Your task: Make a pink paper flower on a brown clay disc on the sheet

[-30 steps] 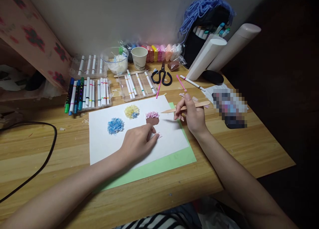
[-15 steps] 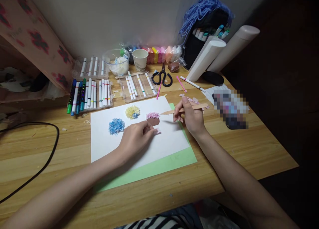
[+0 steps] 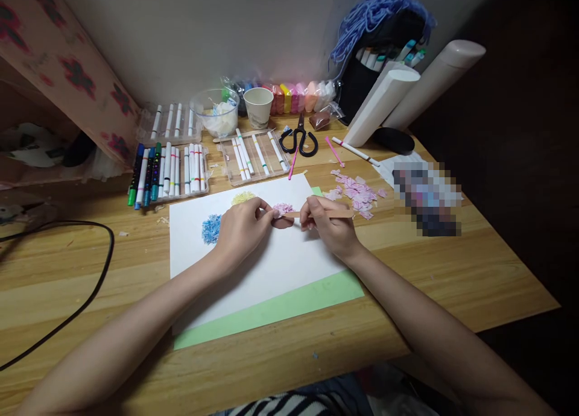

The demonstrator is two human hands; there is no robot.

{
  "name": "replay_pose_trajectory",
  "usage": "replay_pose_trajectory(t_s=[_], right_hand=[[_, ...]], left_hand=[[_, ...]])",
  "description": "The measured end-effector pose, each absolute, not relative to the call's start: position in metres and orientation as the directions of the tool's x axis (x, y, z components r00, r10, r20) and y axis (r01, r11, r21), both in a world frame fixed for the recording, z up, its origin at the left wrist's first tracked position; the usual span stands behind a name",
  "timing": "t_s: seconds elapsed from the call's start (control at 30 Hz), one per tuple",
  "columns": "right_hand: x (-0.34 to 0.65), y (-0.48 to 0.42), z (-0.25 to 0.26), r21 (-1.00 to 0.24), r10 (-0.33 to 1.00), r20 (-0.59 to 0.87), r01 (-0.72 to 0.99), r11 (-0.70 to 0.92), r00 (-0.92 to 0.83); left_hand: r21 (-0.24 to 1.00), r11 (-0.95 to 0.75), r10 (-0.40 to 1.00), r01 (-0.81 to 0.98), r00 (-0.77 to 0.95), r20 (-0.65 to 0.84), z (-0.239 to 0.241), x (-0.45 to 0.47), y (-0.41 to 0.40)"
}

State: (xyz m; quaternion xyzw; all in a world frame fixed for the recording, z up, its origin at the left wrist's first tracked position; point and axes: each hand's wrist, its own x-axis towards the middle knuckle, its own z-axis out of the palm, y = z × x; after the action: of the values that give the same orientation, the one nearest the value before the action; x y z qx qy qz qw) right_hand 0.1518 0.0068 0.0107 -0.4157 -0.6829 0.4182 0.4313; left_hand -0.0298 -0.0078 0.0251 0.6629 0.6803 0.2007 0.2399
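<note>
My left hand (image 3: pixel 242 226) rests over the white paper (image 3: pixel 253 277), thumb and fingertips pinching a small pink paper scrap (image 3: pixel 275 213). It is at a brown patch (image 3: pixel 284 223), whose upper part carries pink paper bits (image 3: pixel 283 208). In my right hand (image 3: pixel 328 222) is a flat wooden stick (image 3: pixel 342 213), pointing left, its tip at the pinched scrap; whether they touch I cannot tell. A blue shredded-paper cluster (image 3: pixel 210 230) and a yellow one (image 3: pixel 242 197) lie partly behind my left hand.
Loose pink paper scraps (image 3: pixel 359 193) lie right of the paper. Green paper (image 3: pixel 271 316) shows beneath it. Behind are black-handled scissors (image 3: pixel 298 143), marker trays (image 3: pixel 253 157), a paper cup (image 3: pixel 258 107) and a plastic bowl (image 3: pixel 215 111). A black cable (image 3: pixel 106 265) curves at left.
My left hand has moved up to the brown patch with the scrap. My right hand has shifted left and down, bringing the stick's tip to it and uncovering the loose pink scraps.
</note>
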Motion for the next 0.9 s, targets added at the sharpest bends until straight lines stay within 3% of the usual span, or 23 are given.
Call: replay_pose_trajectory(t_s=[0.5, 0.73, 0.9], right_hand=[[0.146, 0.005, 0.01, -0.872, 0.902, 0.263, 0.315, 0.374, -0.342], [0.144, 0.007, 0.012, -0.865, 0.9, 0.267, 0.327, 0.381, -0.344], [0.139, 0.012, 0.013, -0.889, 0.929, 0.243, 0.319, 0.328, -0.28]], left_hand=[[0.589, 0.062, 0.995, 0.806, -0.007, -0.095, 0.026, -0.031, -0.007], [0.534, 0.057, 0.998, 0.843, -0.061, -0.011, 0.023, -0.031, -0.012], [0.471, -0.01, 0.997, 0.882, 0.046, -0.065, 0.018, -0.028, -0.024]])
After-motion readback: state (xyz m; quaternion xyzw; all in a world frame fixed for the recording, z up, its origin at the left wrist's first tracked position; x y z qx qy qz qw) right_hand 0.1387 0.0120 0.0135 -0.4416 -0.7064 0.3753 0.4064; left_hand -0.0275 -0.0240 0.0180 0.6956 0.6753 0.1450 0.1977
